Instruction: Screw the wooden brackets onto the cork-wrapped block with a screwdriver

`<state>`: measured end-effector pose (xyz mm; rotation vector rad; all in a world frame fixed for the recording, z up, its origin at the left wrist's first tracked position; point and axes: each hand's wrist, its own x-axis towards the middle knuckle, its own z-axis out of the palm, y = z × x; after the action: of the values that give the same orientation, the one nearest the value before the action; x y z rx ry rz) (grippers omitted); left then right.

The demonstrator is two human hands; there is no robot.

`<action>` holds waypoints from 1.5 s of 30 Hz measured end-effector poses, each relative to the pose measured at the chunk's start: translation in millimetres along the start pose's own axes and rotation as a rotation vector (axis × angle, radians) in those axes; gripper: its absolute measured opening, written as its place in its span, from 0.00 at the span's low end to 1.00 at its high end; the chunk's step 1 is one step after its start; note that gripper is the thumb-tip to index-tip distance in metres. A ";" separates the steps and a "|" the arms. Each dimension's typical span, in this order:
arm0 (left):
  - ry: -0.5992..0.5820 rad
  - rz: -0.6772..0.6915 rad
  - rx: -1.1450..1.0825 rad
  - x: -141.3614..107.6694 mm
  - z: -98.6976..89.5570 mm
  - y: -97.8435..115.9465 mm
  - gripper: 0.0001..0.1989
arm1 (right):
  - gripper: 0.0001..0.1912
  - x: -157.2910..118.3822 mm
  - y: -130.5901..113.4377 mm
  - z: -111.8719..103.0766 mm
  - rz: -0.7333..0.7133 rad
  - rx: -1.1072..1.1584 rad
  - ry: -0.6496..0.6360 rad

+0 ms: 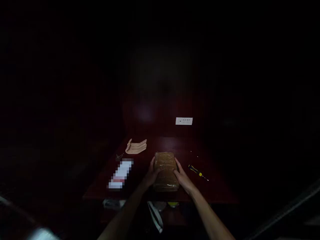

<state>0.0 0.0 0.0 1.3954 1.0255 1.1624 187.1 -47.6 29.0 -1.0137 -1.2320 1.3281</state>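
Observation:
A brown box-shaped package (166, 173), its surface shiny like clear plastic wrap, is held between both hands at the front middle of the dark red table (185, 186). My left hand (151, 173) grips its left side, thumb on the top face. On the opposite side my right hand (182, 176) is wrapped round it in the same way. To the right of the package lies a yellow and black screwdriver (198, 172), its metal tip pointing toward the front right. What the package holds cannot be seen.
Several pale wooden pieces (136, 147) lie at the back left, with small thin screw-like bits (120, 156) nearby. A blurred-out white sheet (121, 174) is at left. A white socket panel (184, 121) sits behind the table. Below the front edge hangs a white strap (155, 216).

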 end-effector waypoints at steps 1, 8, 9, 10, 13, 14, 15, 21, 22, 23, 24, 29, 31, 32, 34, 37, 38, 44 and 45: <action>-0.002 0.000 -0.004 -0.8 0.7 0.8 0.41 | 0.43 1.1 -0.7 -0.9 -0.003 -0.019 0.003; -0.027 -0.067 0.041 0.9 -7.3 23.3 0.36 | 0.38 8.6 9.5 -12.2 -0.044 -0.054 0.090; 0.005 -0.046 0.072 3.8 -13.6 31.7 0.34 | 0.36 10.0 13.1 -15.1 -0.049 -0.023 0.120; 0.042 0.002 0.121 7.7 -22.1 41.5 0.32 | 0.35 11.3 16.8 -18.2 -0.051 0.021 0.150; 0.115 0.197 0.313 25.2 -60.7 74.3 0.21 | 0.31 13.7 25.1 -26.1 -0.064 0.184 0.198; 0.117 0.225 0.403 32.5 -76.7 84.2 0.17 | 0.30 13.3 26.4 -27.2 -0.077 0.210 0.203; 0.131 0.223 0.504 40.1 -93.2 92.7 0.17 | 0.27 12.3 26.8 -27.5 -0.096 0.200 0.209; 0.236 -0.015 0.881 76.7 -170.4 102.9 0.25 | 0.21 1.9 22.8 -17.3 -0.250 -0.075 0.197; 0.244 -0.060 0.925 80.1 -176.1 99.3 0.22 | 0.21 1.5 23.2 -16.5 -0.256 -0.070 0.189; 0.247 -0.103 0.965 82.7 -179.5 94.9 0.19 | 0.21 1.7 24.0 -16.4 -0.258 -0.059 0.186; 0.244 -0.144 1.004 84.8 -181.0 90.2 0.19 | 0.21 2.4 25.1 -16.9 -0.256 -0.050 0.185; 0.232 -0.313 1.365 93.4 -173.9 68.3 0.31 | 0.22 6.7 30.3 -21.0 -0.235 -0.028 0.166; 0.228 -0.356 1.503 97.8 -172.5 62.1 0.31 | 0.22 6.9 30.5 -21.3 -0.233 -0.022 0.161; 0.222 -0.372 1.527 100.2 -173.1 59.5 0.30 | 0.23 6.6 30.3 -21.2 -0.231 -0.020 0.159; 0.192 -0.401 1.530 104.7 -176.9 54.5 0.27 | 0.23 5.6 29.4 -20.8 -0.221 -0.021 0.151; 0.142 -0.423 1.513 109.5 -184.5 47.4 0.25 | 0.22 4.0 28.2 -20.3 -0.205 -0.026 0.137; 0.130 -0.427 1.506 110.3 -186.4 45.4 0.24 | 0.22 3.8 28.0 -20.2 -0.202 -0.026 0.133; 0.123 -0.409 1.461 107.4 -188.4 47.6 0.24 | 0.22 4.7 26.6 -19.9 -0.217 -0.022 0.137; 0.129 -0.392 1.454 105.8 -187.7 51.1 0.24 | 0.22 4.7 26.2 -19.9 -0.222 -0.022 0.140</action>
<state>-165.9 129.1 69.7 1.9814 2.3176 0.0437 202.7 -39.3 0.9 -0.9391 -1.2168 1.0571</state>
